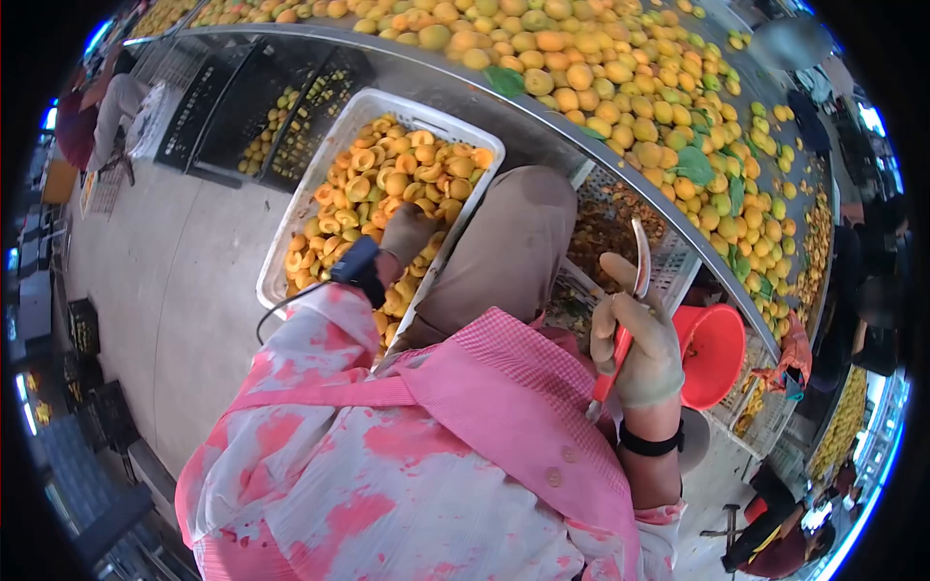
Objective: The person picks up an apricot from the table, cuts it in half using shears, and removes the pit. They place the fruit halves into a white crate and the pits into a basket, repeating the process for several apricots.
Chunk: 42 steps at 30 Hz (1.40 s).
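Observation:
My left hand [409, 232], in a thin glove, reaches down among halved apricots [358, 184] in a white plastic crate [274, 266] beside my leg. Its fingers point away from the camera, and their grip is hidden. On the other side, my gloved right hand [641, 353] is closed round the red handle of a curved knife [640, 254]. The knife's blade points up and away from me, touching no fruit. Whole apricots [581, 76] cover the sorting table in front of me, with several green leaves [694, 165] among them.
A red bucket [715, 356] stands by my right hand. Beneath the table is a crate with dark fruit scraps [615, 218]. Black crates [252, 116] holding some fruit are at the far left. The metal table edge [417, 56] runs across in front. Other people sit nearby.

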{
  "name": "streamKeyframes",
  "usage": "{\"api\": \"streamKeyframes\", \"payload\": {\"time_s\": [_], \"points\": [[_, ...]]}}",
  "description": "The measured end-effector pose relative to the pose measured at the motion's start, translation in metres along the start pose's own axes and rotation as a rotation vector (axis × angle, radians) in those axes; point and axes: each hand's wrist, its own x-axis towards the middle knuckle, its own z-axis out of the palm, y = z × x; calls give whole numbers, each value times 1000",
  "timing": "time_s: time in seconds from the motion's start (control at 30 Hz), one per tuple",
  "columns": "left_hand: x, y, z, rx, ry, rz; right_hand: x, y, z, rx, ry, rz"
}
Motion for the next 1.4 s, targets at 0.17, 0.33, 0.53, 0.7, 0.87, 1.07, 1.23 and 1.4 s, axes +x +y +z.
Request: {"api": "streamKeyframes", "payload": {"time_s": [0.17,0.33,0.53,0.7,0.87,1.07,1.23,1.4], "points": [[-36,89,-54,-699,-374,96,0,-19,-16,403,-4,-345],[-78,172,-64,-900,-650,156,6,10,-28,354,11,-35],[-130,233,-36,-609,-813,380,-2,-23,-29,271,277,-571],[-168,268,3,-638,-949,387,-12,-38,-39,219,453,-961],[-189,285,32,-516,-902,543,-20,-43,-45,403,437,-1174],[-211,303,49,-552,-863,645,-23,-38,-57,187,523,-1341],[-223,310,57,-501,-675,755,-24,-27,-63,35,519,-1376],[-234,316,53,-400,-559,804,-20,-18,-79,-121,588,-1364]]}}
